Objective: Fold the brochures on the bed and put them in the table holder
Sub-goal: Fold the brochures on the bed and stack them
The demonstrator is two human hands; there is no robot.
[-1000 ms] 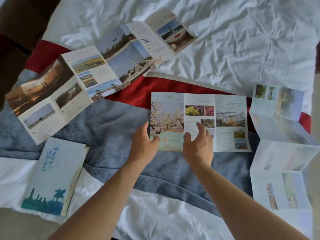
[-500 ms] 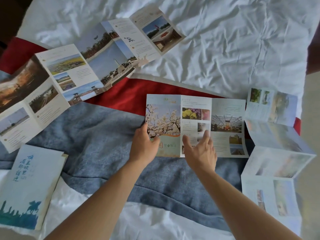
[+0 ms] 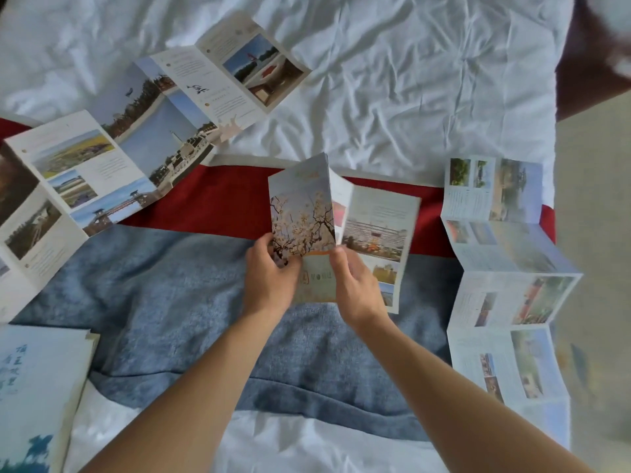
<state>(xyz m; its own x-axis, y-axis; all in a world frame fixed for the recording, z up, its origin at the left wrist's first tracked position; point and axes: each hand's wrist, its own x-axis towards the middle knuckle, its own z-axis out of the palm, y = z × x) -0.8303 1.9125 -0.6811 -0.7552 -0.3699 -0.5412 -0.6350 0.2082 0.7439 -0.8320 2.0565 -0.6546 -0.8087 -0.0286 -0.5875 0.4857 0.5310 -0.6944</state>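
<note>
A three-panel brochure with a blossom photo (image 3: 304, 213) lies at the middle of the bed, its left panel raised and swung over toward the right. My left hand (image 3: 269, 278) pinches that panel's lower left edge. Beside it, my right hand (image 3: 355, 285) holds the same panel's lower right edge, above the middle panel. The right panel (image 3: 379, 230) still lies flat. A long unfolded brochure (image 3: 112, 155) spreads across the upper left. Another accordion brochure (image 3: 505, 274) lies unfolded along the right side. No table holder is in view.
A folded pale-blue brochure (image 3: 37, 394) with a skyline print rests at the lower left. A grey-blue blanket (image 3: 177, 302) and a red band (image 3: 222, 199) cross the crumpled white sheet (image 3: 409, 80). The bed's right edge (image 3: 560, 138) meets a beige floor.
The blossom brochure lay flat with both hands at its lower edge. Now its left panel is lifted and turned over toward the middle, gripped by both hands. The camera has shifted right.
</note>
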